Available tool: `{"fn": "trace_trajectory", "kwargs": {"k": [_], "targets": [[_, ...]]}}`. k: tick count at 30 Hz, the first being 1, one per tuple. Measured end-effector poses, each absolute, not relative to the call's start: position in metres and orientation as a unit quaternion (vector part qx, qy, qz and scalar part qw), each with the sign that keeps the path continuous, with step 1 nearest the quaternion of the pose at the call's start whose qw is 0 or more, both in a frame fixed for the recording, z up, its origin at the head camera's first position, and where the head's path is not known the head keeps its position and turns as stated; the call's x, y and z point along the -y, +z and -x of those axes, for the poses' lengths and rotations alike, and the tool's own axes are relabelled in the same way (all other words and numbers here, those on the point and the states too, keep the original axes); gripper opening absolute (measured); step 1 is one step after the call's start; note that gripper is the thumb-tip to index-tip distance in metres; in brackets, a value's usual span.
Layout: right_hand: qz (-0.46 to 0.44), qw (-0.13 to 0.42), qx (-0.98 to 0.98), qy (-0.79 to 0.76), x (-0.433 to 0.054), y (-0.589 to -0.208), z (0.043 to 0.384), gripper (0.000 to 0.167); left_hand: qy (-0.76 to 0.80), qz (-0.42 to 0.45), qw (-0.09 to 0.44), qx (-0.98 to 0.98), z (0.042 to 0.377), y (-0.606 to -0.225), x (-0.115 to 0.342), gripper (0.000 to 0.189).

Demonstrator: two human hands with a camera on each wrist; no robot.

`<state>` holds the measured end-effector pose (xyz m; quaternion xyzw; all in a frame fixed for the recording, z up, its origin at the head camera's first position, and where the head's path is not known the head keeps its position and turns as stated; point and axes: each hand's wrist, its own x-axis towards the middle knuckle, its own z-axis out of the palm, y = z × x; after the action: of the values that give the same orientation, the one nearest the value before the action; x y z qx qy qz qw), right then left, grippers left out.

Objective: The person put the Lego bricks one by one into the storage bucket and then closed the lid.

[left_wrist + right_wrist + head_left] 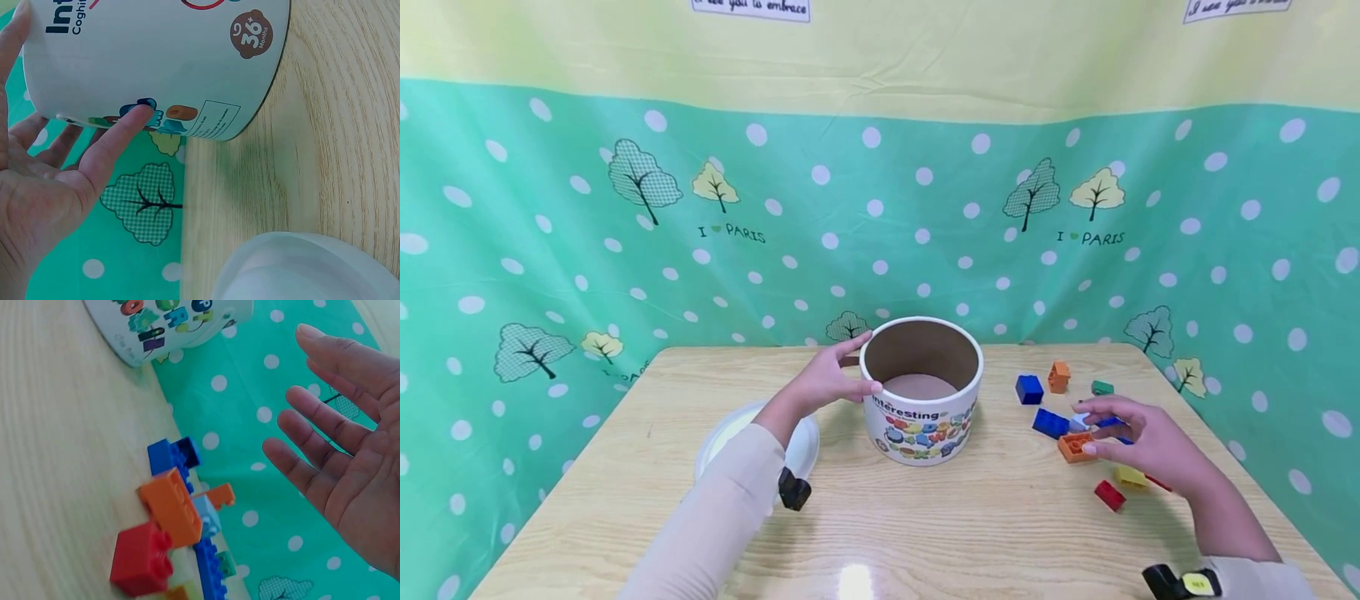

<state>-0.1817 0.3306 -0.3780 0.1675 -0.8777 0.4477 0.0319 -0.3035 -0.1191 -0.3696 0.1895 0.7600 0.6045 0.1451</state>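
Mid-table stands a white round bucket (922,425) printed with colourful letters, its top uncovered. My left hand (831,377) rests against its left side, fingers spread and fairly straight, with fingertips touching the wall. On the right, my right hand (1142,437) hovers over loose toy building blocks, fingers apart and holding nothing. Nearest below it lies an orange block (1075,447), beside a light blue block (1079,422) and a blue block (1051,423). A yellow block (1131,477) and a red block (1108,496) lie closer to me. The hand partly hides another blue block.
A round white lid or dish (722,437) lies left of the bucket, partly behind my left forearm. Farther back on the right are a blue block (1029,389), an orange block (1058,377) and a green block (1102,387). A green dotted curtain (925,225) hangs behind the table.
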Motion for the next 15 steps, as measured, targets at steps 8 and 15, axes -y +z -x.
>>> {"fn": "trace_trajectory", "kwargs": {"k": [8, 15], "targets": [[-0.140, 0.025, 0.889, 0.434, -0.340, -0.389, 0.173, 0.043, 0.605, -0.191, 0.143, -0.759, 0.304, -0.371, 0.119, 0.097], [-0.131, -0.005, 0.885, 0.447, -0.348, -0.399, 0.166, 0.046, 0.613, -0.193, 0.148, -0.752, 0.306, -0.373, 0.119, 0.098]]}}
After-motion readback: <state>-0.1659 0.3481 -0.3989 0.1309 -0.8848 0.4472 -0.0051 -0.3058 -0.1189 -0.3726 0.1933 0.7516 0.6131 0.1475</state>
